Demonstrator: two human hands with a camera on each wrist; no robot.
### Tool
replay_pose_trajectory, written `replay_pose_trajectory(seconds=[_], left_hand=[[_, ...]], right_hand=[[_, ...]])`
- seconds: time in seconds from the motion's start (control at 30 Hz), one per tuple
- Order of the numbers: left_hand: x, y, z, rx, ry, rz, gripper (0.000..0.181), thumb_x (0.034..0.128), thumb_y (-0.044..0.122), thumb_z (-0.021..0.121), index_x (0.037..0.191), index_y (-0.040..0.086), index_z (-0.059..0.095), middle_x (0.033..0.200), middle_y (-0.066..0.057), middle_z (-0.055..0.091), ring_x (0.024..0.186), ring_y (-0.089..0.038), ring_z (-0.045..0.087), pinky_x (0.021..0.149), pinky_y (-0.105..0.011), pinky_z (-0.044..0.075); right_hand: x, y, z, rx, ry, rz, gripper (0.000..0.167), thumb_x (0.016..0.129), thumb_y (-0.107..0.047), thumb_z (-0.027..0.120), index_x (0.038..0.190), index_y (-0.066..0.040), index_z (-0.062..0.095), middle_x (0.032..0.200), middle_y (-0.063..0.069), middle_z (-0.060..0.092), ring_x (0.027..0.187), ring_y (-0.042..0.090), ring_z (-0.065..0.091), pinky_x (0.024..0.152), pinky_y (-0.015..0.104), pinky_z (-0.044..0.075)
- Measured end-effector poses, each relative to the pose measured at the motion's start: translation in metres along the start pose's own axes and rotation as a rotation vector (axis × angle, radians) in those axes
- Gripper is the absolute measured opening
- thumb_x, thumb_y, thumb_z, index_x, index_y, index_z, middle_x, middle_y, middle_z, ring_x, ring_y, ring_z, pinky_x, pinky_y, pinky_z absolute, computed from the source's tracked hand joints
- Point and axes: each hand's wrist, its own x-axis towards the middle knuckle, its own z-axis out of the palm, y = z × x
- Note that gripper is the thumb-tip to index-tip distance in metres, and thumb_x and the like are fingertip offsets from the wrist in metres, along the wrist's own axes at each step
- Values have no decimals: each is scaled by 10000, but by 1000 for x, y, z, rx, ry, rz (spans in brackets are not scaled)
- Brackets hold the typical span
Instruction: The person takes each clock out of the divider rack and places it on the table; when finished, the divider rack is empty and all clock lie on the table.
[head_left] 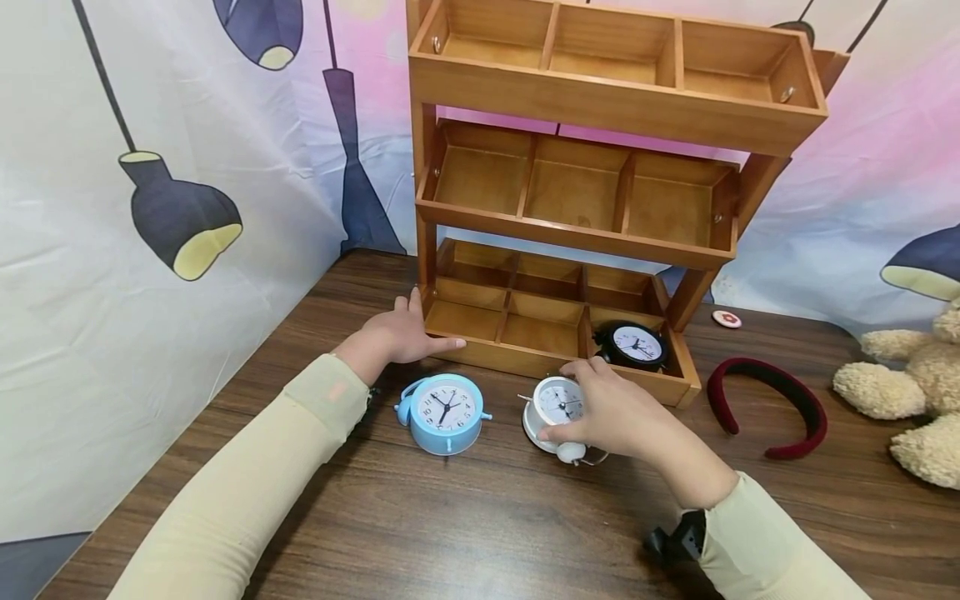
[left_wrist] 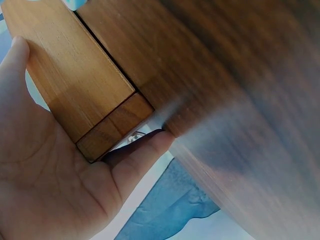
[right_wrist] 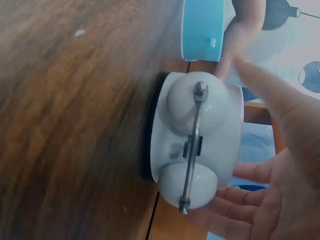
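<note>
A white twin-bell alarm clock [head_left: 558, 402] lies face up on the table, its bells toward the near right. My right hand [head_left: 615, 408] holds this clock, thumb at its near rim and fingers at the far side; the bells and handle show in the right wrist view. A light-blue alarm clock [head_left: 447, 414] lies face up to its left. My left hand [head_left: 393, 331] rests on the front left corner of the wooden shelf [head_left: 517, 360], thumb along the front edge and fingers extended along the side. A black alarm clock [head_left: 633, 345] sits in the shelf's bottom right front compartment.
The shelf's upper tiers [head_left: 577, 227] lean back above the bottom one. Right of the shelf lie a dark red headband [head_left: 806, 408] and a small round badge [head_left: 726, 319]. A plush bear [head_left: 930, 375] sits at the far right. A printed cloth [head_left: 285, 167] hangs behind.
</note>
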Motion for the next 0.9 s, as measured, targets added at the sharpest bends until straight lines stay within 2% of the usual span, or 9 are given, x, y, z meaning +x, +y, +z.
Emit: replay_pose_trajectory(seconds=[0.13,0.2,0.3,0.4,0.47,0.53,0.73,0.9], left_hand=[[0,-1,0,-8,4,-2,1245,849,831,409,1538,-71,-102,1596,-335,24,1384,-486,337,1050,-551,392],[0,-1,0,-9,4,-5,1244,850,831,407,1538,-70,-105,1597,-335,23,1387,-485,332,1053,-551,389],[0,0,0,-6,-2,-4,1240,852,830,402,1536,-68,-111,1596,-336,15,1388,-485,332,1052,-547,392],[0,0,0,-3,-8,0,1238,853,831,398,1535,-67,-113,1595,-339,10,1385,-486,337,1047,-542,399],[-1,1,0,-5,-7,-1,1239,853,829,403,1537,-66,-111,1595,-339,13,1383,-486,340,1045,-543,400],[-1,2,0,-5,-5,-3,1240,851,830,406,1537,-67,-108,1595,-338,16,1384,-486,339,1045,-542,401],[-1,1,0,-10,3,-3,1244,848,831,412,1539,-67,-101,1598,-332,21,1389,-484,331,1054,-545,391],[-1,1,-1,-12,3,-4,1240,851,826,414,1539,-68,-100,1597,-334,22,1385,-484,338,1051,-546,394]], right_hand=[[4,8,-6,20,81,5,775,832,-682,656,1357,-121,551,1254,147,563,1085,299,613,847,507,504],[9,16,-8,29,140,17,722,875,-671,608,1355,-133,562,1224,146,551,1046,292,603,828,506,499],[18,32,-11,48,230,43,712,908,-628,597,1403,-120,533,1337,210,471,1186,388,509,904,583,451],[26,50,-12,55,276,72,751,924,-573,617,1486,-105,445,1500,258,319,1361,475,308,1023,658,333],[30,61,-13,50,278,94,786,931,-541,625,1522,-83,383,1559,278,226,1413,509,201,1069,679,253],[34,70,-13,36,258,123,832,937,-524,623,1544,-42,321,1566,312,188,1416,533,173,1083,685,222],[42,88,-16,13,179,227,980,947,-521,595,1535,114,135,1503,416,211,1361,572,263,1078,650,275],[46,93,-16,-20,164,267,994,943,-507,603,1498,179,146,1465,439,263,1328,572,319,1070,634,303]])
